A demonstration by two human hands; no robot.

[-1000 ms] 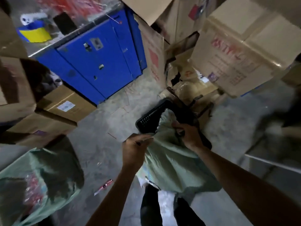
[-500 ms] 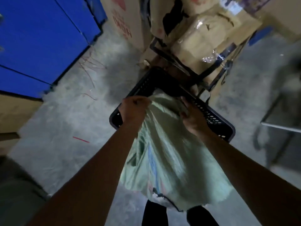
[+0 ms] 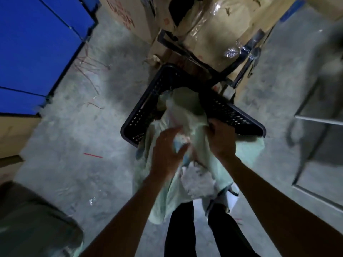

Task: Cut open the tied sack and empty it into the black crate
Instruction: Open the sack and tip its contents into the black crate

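Blue metal cabinet sits well left of the black perforated plastic crate on the concrete floor. Pale green woven sack is draped over the crate's near rim, mouth inside, so dumping looks underway but not finished. Left hand has fingers spread against the cloth; right hand pinches a fold. Red print on the cardboard boxes behind the crate isn't readable.
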